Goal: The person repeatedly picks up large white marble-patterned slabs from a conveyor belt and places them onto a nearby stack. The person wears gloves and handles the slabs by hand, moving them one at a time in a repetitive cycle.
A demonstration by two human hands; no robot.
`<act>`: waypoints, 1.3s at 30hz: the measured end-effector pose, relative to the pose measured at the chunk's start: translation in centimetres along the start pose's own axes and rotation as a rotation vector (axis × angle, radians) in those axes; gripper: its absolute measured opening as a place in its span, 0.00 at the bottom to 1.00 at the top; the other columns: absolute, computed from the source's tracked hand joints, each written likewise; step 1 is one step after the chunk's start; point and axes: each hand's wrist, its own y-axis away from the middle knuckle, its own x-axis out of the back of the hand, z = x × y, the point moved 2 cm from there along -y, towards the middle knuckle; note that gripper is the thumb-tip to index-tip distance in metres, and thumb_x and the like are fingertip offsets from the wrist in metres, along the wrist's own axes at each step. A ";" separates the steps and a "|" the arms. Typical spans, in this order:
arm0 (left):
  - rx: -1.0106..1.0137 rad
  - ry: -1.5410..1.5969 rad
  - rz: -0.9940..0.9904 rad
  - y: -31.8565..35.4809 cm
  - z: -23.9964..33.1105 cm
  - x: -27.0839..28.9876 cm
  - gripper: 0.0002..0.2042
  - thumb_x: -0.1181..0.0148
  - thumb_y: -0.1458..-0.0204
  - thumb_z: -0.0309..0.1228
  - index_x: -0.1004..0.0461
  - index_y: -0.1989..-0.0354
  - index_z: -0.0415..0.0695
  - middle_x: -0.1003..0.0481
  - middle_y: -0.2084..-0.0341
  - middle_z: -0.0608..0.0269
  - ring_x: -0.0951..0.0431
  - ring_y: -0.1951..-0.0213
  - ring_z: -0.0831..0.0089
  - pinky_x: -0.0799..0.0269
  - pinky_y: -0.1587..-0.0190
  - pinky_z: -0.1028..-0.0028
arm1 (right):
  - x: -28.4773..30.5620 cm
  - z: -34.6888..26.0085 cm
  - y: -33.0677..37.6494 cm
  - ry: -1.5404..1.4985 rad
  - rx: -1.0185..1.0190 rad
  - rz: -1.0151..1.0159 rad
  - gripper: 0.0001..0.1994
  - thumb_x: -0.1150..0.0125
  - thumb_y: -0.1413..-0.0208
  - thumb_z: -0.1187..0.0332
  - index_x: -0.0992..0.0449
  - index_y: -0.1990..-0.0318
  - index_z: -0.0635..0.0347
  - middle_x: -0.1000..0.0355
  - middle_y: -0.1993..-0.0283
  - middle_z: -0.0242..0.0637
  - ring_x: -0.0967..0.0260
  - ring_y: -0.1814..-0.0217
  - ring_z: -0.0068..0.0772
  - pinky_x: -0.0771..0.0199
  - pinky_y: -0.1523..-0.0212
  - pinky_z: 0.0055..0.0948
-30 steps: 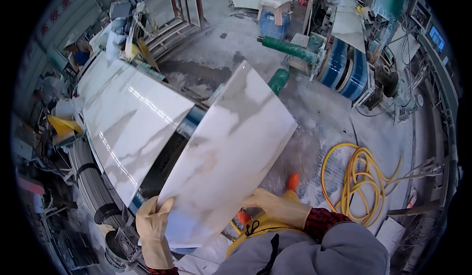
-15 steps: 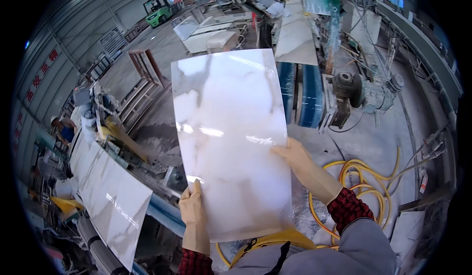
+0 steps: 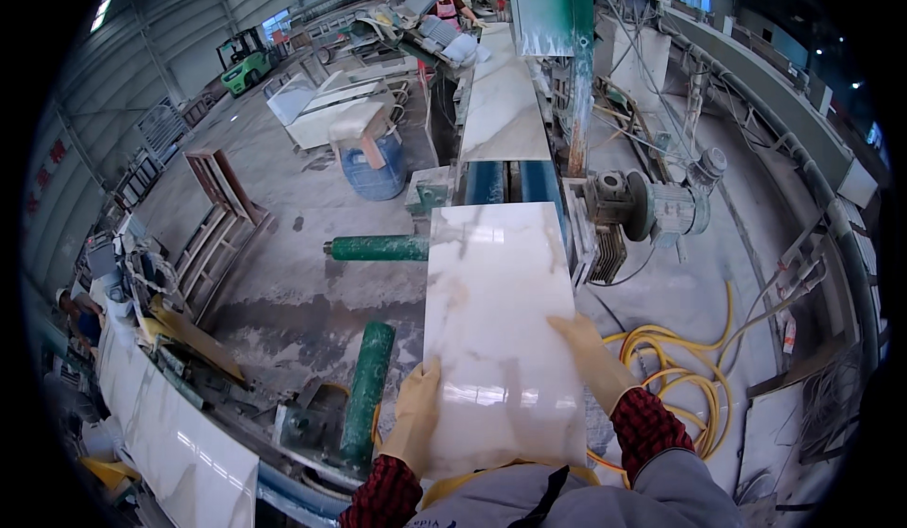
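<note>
A large glossy white tile (image 3: 501,330) with grey-brown veins is between my two hands, its near edge close to my waist. My left hand (image 3: 418,405), in a cream rubber glove, grips its left edge; the fingers are partly hidden by the tile. On the opposite edge is my right hand (image 3: 581,347), gloved alike and closed on it. The tile's far edge overlaps the near end of the blue conveyor belts (image 3: 487,184) in view; whether it touches them I cannot tell. Farther along the belts lies another veined tile (image 3: 505,103).
A motor (image 3: 675,209) stands right of the belts, with a coiled yellow hose (image 3: 704,377) on the floor nearby. Green rollers (image 3: 370,391) are at left, beside a second line carrying a tile (image 3: 179,443). A blue barrel (image 3: 373,169) stands beyond. A co-worker (image 3: 447,4) is at the far end.
The tile has gone from tilted up toward me to lower and flatter, its far edge now near the belts. My view has swung right, and both hands still grip the tile.
</note>
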 end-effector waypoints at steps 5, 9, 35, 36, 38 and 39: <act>-0.300 -0.170 -0.041 -7.5 3.3 -0.7 0.40 0.54 0.20 0.65 0.19 0.22 0.41 0.17 0.27 0.34 0.20 0.24 0.34 0.27 0.22 0.46 | 2.2 0.8 -8.3 -0.048 -0.094 0.194 0.22 0.22 0.25 0.66 0.14 0.30 0.65 0.10 0.40 0.43 0.10 0.45 0.40 0.08 0.43 0.45; -0.033 0.040 -0.134 -14.1 6.1 -0.3 0.41 0.55 0.20 0.65 0.19 0.23 0.39 0.17 0.28 0.34 0.20 0.25 0.34 0.27 0.22 0.45 | 3.1 0.1 -14.7 0.090 -0.137 0.229 0.24 0.21 0.25 0.62 0.15 0.30 0.67 0.10 0.39 0.47 0.11 0.44 0.43 0.09 0.43 0.47; 0.025 0.064 -0.168 -26.8 12.2 -2.2 0.35 0.50 0.20 0.61 0.17 0.23 0.46 0.14 0.31 0.38 0.18 0.27 0.35 0.25 0.24 0.46 | 0.8 -5.0 -18.3 0.142 -0.217 0.369 0.26 0.23 0.22 0.54 0.17 0.29 0.65 0.12 0.42 0.41 0.13 0.46 0.34 0.10 0.46 0.40; 0.045 0.119 -0.154 -26.8 12.4 -2.3 0.35 0.50 0.20 0.61 0.17 0.23 0.46 0.14 0.31 0.39 0.17 0.27 0.35 0.25 0.25 0.47 | 0.9 -5.1 -18.4 0.152 -0.190 0.337 0.26 0.24 0.22 0.54 0.17 0.30 0.65 0.12 0.43 0.41 0.13 0.47 0.34 0.10 0.47 0.40; 0.154 0.129 -0.157 -26.6 12.7 -2.3 0.34 0.49 0.20 0.59 0.17 0.23 0.45 0.14 0.31 0.39 0.17 0.27 0.36 0.24 0.26 0.47 | 1.2 -5.5 -18.5 0.150 -0.192 0.325 0.26 0.24 0.22 0.54 0.16 0.30 0.65 0.12 0.44 0.40 0.14 0.48 0.33 0.11 0.48 0.41; 0.144 0.163 -0.171 -26.5 13.0 -2.2 0.34 0.49 0.20 0.59 0.17 0.23 0.45 0.14 0.31 0.39 0.17 0.27 0.36 0.24 0.26 0.47 | 1.2 -5.8 -18.6 0.182 -0.199 0.332 0.25 0.24 0.22 0.53 0.16 0.31 0.65 0.12 0.44 0.40 0.14 0.49 0.33 0.11 0.48 0.41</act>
